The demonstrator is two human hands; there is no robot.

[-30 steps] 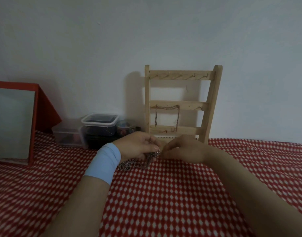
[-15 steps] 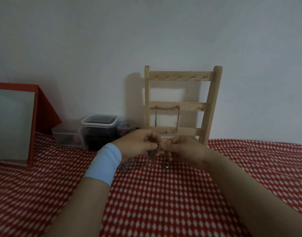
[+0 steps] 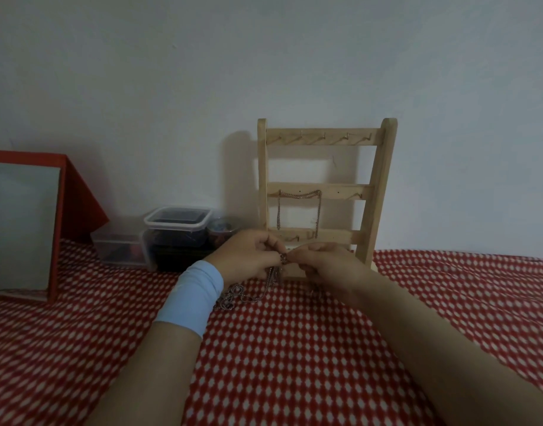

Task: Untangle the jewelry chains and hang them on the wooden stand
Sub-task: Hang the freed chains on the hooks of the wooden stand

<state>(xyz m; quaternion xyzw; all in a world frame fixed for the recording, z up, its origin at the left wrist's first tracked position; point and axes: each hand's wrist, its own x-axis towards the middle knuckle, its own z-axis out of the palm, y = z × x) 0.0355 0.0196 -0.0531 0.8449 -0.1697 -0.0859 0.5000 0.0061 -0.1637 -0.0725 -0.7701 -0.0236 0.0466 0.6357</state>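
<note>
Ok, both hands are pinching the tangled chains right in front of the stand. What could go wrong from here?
Pulling apart at the knot, the left hand and right hand may tighten the tangled chains rather than free them. A jerk so close to the wooden stand might knock it or the hung chain on its middle rail.
</note>
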